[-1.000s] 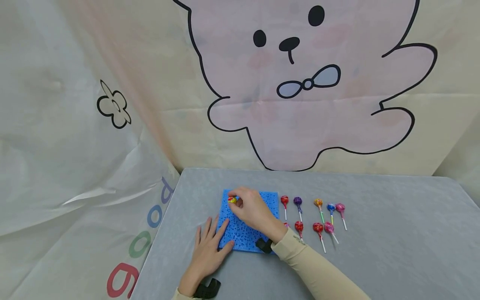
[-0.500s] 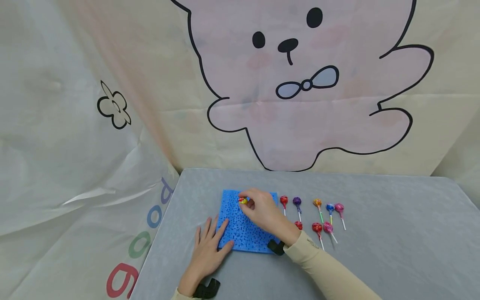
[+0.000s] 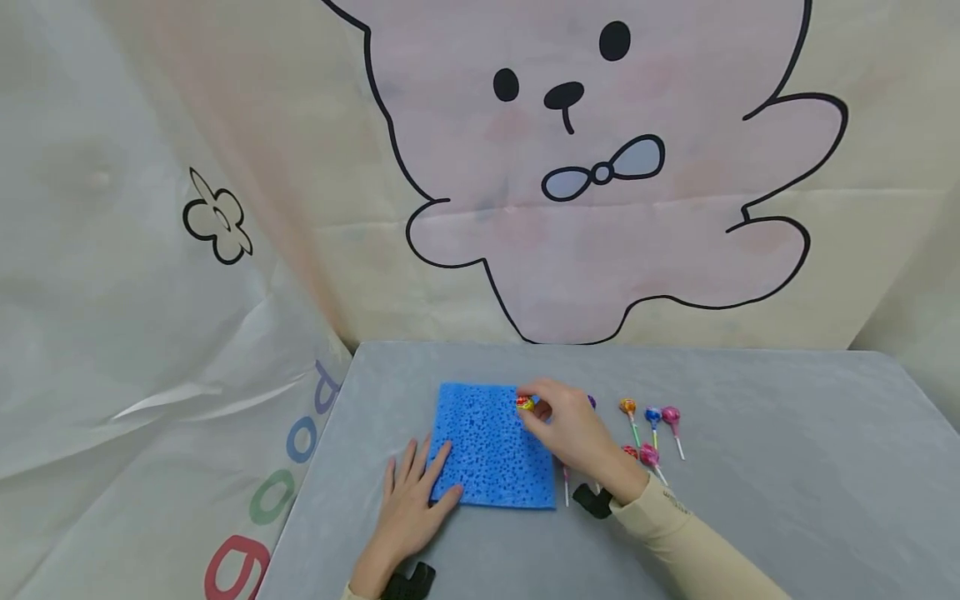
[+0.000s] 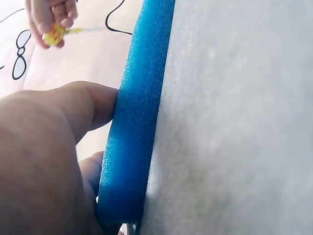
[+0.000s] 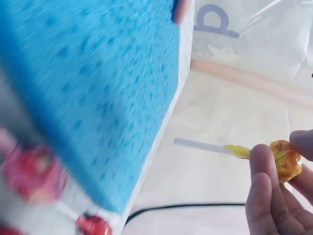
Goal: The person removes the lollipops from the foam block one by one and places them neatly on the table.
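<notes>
My right hand [image 3: 576, 429] pinches a yellow and orange wrapped lollipop [image 3: 525, 402] by its candy head, over the far right corner of a blue foam block [image 3: 491, 454]. In the right wrist view the white stick [image 5: 200, 145] sticks out free of the fingers, with air between it and the foam. The left hand [image 3: 412, 508] rests on the foam's near left edge, its fingers fairly straight and spread. From the left wrist view, the thumb [image 4: 98, 103] lies against the foam's face. The foam's pitted top carries no lollipops.
Several lollipops lie on the grey table [image 3: 750, 500] right of the foam, among them an orange one [image 3: 627, 406], a blue one [image 3: 653, 415] and a pink one [image 3: 671, 414]. My right hand and forearm hide some others. A printed cloth [image 3: 675, 250] hangs behind.
My right hand has moved right with the yellow lollipop, from above the foam's far left part to its far right corner. The left hand has stayed on the foam.
</notes>
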Motion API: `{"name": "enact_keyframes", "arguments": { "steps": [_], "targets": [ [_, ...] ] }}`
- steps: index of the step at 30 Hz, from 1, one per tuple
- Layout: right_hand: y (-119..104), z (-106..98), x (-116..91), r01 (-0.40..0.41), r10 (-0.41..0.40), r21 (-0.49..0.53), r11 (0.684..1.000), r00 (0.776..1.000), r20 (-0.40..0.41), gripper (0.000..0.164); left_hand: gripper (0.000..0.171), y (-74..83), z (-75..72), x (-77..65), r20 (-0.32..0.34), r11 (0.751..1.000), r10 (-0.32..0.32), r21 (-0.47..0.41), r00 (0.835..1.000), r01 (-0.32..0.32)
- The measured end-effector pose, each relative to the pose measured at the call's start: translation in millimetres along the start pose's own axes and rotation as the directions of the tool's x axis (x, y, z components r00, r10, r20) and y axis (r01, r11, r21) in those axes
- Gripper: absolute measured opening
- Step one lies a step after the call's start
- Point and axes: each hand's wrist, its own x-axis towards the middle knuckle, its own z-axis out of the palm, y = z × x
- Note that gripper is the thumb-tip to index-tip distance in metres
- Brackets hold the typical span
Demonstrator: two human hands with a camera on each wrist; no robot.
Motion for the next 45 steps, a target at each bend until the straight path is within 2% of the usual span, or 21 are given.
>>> {"name": "enact_keyframes", "arguments": {
  "steps": [2, 7, 10, 17, 25, 38, 45],
  "targets": [
    [4, -5, -3, -0.013, 0.013, -0.016, 1.0, 1.0, 0.0, 0.027, 0.072, -1.1, -0.4, -1.0, -0.011, 1.0, 0.004, -0.003, 1.0, -0.004],
    [13, -17, -10, -0.047, 0.047, -0.046, 0.998, 0.999, -0.014, 0.028, 0.074, -3.5, -0.5, 0.1, 0.008, 1.0, -0.008, 0.006, 1.0, 0.008],
    [18, -23, -15, -0.046, 0.044, -0.044, 0.998, 0.999, -0.027, 0.027, 0.074, -4.6, 0.0, 0.4, 0.017, 1.0, -0.016, 0.013, 1.0, 0.016],
    [27, -34, -28, 0.014, -0.02, -0.067, 0.998, 0.996, -0.085, 0.025, 0.073, -5.5, 1.9, -1.2, 0.014, 1.0, -0.02, 0.014, 1.0, 0.02],
    [36, -51, -48, -0.053, 0.039, -0.109, 0.993, 0.991, -0.126, 0.03, 0.073, -3.2, 1.9, -1.7, 0.018, 1.0, -0.021, 0.01, 1.0, 0.02],
    [58, -74, -71, -0.023, -0.006, -0.117, 0.993, 0.97, -0.241, 0.031, 0.073, -0.9, 0.2, -1.9, 0.021, 0.999, -0.03, 0.01, 0.999, 0.03],
    [66, -84, -82, -0.056, 0.021, -0.125, 0.991, 0.965, -0.26, 0.034, 0.073, -1.5, 0.6, -0.5, 0.02, 0.999, -0.028, 0.02, 0.999, 0.027]
  ]
}}
